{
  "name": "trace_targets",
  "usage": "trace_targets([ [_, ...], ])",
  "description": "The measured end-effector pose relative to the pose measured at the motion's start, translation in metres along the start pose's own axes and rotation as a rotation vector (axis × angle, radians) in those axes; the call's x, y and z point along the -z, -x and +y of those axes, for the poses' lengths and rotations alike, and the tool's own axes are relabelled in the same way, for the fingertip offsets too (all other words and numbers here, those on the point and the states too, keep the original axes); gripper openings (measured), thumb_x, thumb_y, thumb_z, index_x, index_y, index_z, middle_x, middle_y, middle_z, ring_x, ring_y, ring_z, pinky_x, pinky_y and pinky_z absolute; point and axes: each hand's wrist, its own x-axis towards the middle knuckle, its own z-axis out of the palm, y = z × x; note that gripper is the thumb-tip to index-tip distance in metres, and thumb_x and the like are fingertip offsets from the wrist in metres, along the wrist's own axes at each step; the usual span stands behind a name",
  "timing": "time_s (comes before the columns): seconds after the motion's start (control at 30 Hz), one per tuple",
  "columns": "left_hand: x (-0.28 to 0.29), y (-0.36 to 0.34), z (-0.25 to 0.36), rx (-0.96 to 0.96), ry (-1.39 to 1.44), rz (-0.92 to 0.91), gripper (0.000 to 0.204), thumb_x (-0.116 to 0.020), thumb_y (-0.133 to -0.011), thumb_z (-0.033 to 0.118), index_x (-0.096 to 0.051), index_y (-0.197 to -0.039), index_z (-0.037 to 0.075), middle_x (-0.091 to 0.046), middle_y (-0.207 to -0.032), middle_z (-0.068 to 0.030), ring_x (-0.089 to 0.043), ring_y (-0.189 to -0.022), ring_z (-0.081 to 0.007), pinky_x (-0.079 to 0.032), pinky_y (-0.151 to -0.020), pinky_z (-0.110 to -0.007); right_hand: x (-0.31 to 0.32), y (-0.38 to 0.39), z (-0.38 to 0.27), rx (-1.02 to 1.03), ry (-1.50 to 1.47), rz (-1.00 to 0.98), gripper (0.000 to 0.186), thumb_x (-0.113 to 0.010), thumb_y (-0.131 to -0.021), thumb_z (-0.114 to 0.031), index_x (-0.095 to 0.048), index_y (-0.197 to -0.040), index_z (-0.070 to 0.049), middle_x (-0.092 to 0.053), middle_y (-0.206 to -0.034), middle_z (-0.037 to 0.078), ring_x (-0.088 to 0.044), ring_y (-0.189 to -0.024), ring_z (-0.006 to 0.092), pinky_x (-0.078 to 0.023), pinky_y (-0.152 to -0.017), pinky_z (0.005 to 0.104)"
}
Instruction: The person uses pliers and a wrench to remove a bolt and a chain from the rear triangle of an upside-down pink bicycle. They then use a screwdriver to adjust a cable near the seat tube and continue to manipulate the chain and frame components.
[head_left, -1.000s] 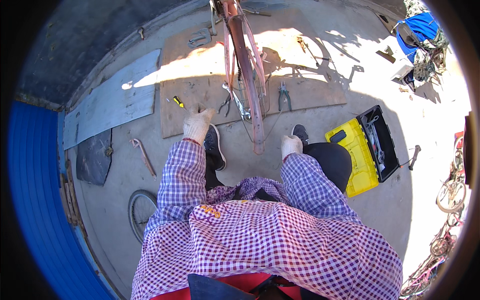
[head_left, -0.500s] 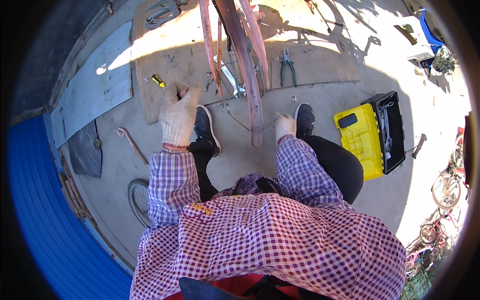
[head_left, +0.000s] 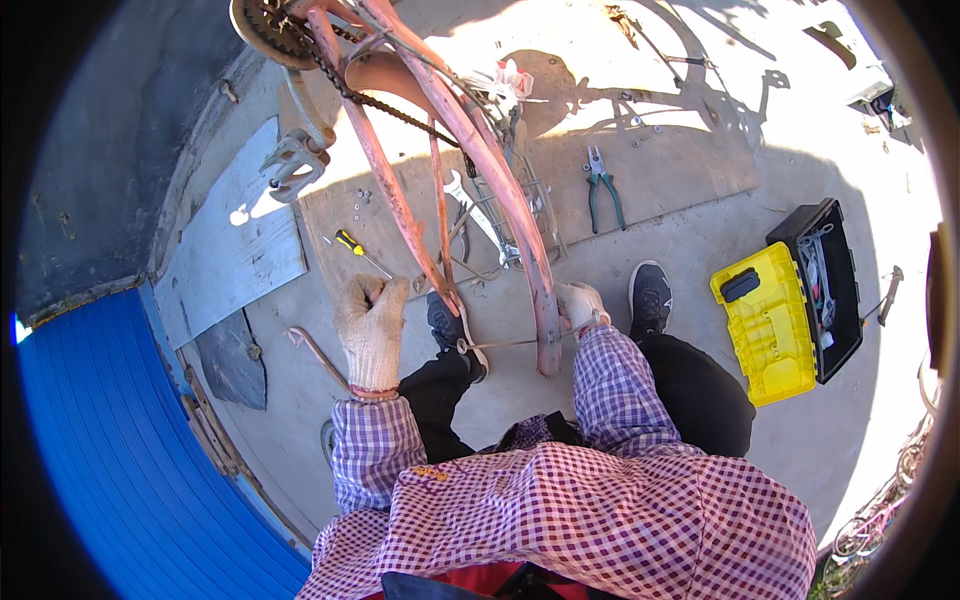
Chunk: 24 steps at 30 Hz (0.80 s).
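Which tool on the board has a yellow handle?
The screwdriver just beyond the left hand; the pliers on the right have green handles, and the wrench is silver.

Beneath you spreads a grey floor (head_left: pixel 700 250). Ahead of you a brown board (head_left: pixel 680 165) lies flat on it, bearing green-handled pliers (head_left: pixel 599 178) and a yellow-and-black screwdriver (head_left: pixel 349 242). Left of you lie a pale sheet (head_left: pixel 240 255) and a dark panel (head_left: pixel 232 358); right, an open black toolbox (head_left: pixel 843 300) with its yellow lid (head_left: pixel 768 350).
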Motion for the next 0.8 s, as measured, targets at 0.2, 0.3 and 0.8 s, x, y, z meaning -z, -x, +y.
trace_targets([
  [0.2, -0.003, 0.005, 0.008, 0.165, 0.155, 0.001, 0.026, -0.073, -0.087, 0.01, -0.049, -0.08, 0.011, -0.057, -0.072, -0.001, -0.046, -0.053, -0.0073, -0.037, -0.047, -0.026, 0.003, 0.02, 0.014, -0.095, 0.064, -0.155, 0.054, -0.07, -0.083, -0.035, -0.073, -0.125, -0.001, -0.074, -0.118, 0.023, -0.071, -0.107, 0.0311, -0.053, -0.094, 0.039],
  [0.3, -0.002, 0.006, 0.009, 0.216, 0.127, 0.014, 0.025, -0.072, -0.088, 0.008, -0.048, -0.081, 0.012, -0.058, -0.073, -0.0011, -0.046, -0.053, -0.0071, -0.037, -0.048, -0.026, -0.001, 0.022, 0.03, -0.007, 0.143, -0.087, 0.054, -0.07, -0.083, -0.034, -0.073, -0.126, -0.002, -0.073, -0.119, 0.024, -0.07, -0.11, 0.0323, -0.052, -0.097, 0.0393],
  [0.8, -0.007, -0.007, -0.021, 0.083, -0.173, -0.206, 0.028, -0.074, -0.092, 0.014, -0.064, -0.117, 0.005, -0.064, -0.091, -0.0014, -0.058, -0.07, -0.01, -0.048, -0.062, -0.026, -0.011, 0.016, 0.019, 0.19, 0.25, -0.184, 0.037, -0.07, -0.09, -0.027, -0.073, -0.117, -0.002, -0.076, -0.098, 0.018, -0.072, -0.089, 0.0275, -0.055, -0.079, 0.0404],
])
